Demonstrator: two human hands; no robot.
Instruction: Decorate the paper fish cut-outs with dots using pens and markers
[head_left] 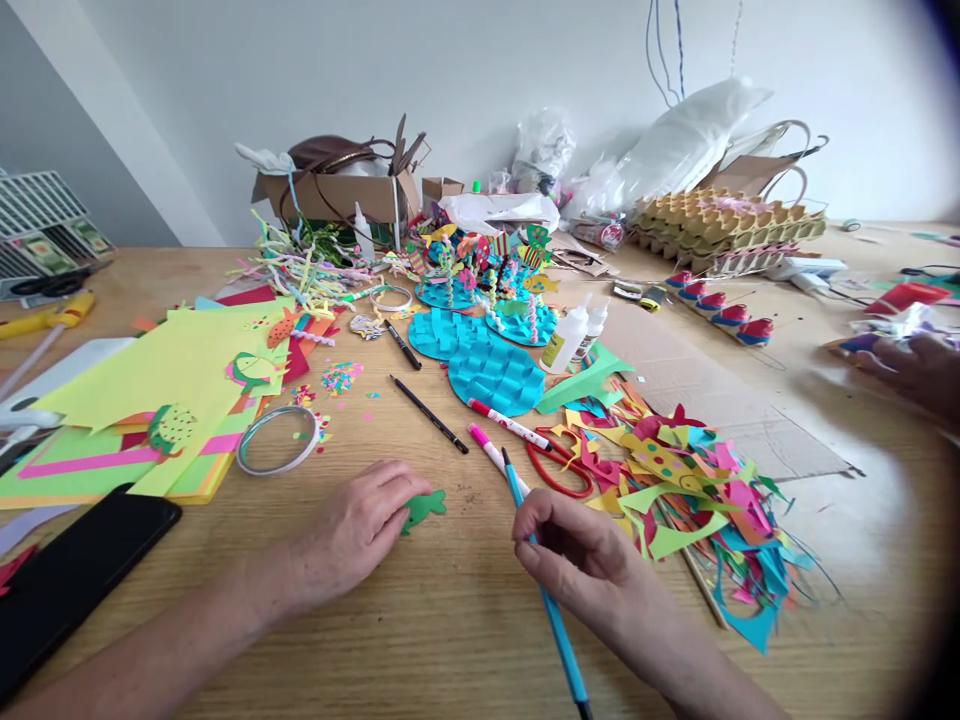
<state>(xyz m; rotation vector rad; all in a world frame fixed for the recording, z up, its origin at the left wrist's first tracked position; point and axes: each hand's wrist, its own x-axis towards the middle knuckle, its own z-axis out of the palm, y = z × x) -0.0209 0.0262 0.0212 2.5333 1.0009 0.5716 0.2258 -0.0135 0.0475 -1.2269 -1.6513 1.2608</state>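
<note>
My left hand (367,515) rests on the wooden table, its fingers curled together over a small green paper fish (426,508). The fish's tail shows past the fingertips; part of its body is hidden under them. To the right, my right hand (577,550) has thumb and fingertips pinched around a light blue felt-tip pen (559,640). The pen slants from the table's near edge up toward a pink-capped marker (491,452), which it overlaps. Beyond lie a red-capped marker (510,422), a black pencil (427,412) and red-handled scissors (559,470).
Colourful paper scraps (690,480) heap at right beside flat cardboard (675,380). Yellow sheets (157,360), a tape roll (277,440) and a black phone (90,580) lie left. Blue paper discs (495,378) and glue bottles (564,340) stand ahead. A co-worker's hand (919,375) is far right.
</note>
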